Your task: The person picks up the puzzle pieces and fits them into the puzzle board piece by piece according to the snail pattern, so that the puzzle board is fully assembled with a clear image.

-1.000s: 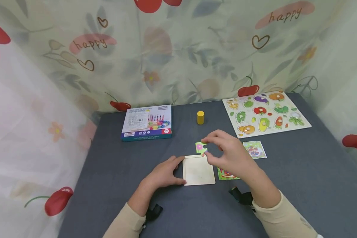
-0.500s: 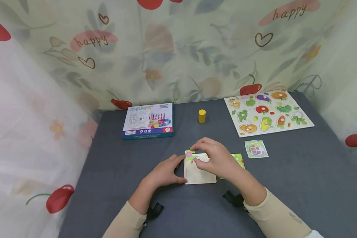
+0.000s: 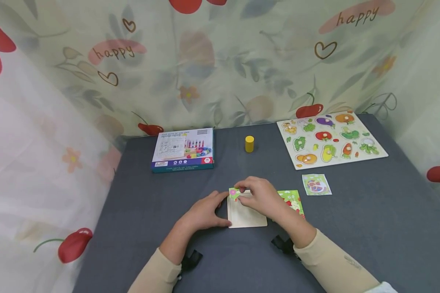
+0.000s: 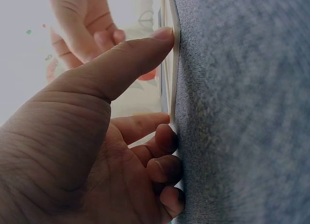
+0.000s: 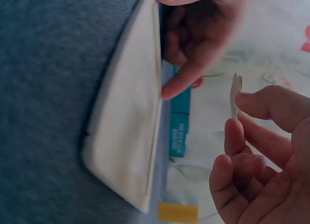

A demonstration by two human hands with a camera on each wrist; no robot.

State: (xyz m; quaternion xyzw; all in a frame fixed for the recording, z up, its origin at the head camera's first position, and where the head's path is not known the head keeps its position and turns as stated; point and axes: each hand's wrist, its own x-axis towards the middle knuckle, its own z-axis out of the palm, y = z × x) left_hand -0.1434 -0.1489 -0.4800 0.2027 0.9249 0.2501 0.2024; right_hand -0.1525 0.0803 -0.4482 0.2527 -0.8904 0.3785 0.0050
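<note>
My right hand [image 3: 262, 198] pinches a small green jigsaw piece [image 3: 232, 193] with a pink flower between thumb and fingertips. In the right wrist view the thin edge of the piece shows, apart from the board. In the head view it overlaps the far left corner of a pale wooden puzzle board [image 3: 246, 213]. My left hand [image 3: 205, 211] holds this board along its left side, thumb at the near corner and index finger at the far one. Partly hidden under my right forearm lies a green and red picture [image 3: 292, 198], just right of the board.
A small picture card [image 3: 316, 184] lies to the right. Behind it stands a vegetable knob puzzle [image 3: 333, 140]. A yellow cylinder [image 3: 249, 144] is upright at the back, and a flat toy box [image 3: 183, 150] rests at the back left. A patterned curtain [image 3: 220, 73] hangs behind the table.
My right hand has moved left and toward me with the jigsaw piece, from the board's far edge to over its far left corner. More of the green picture shows. The left hand stays in place.
</note>
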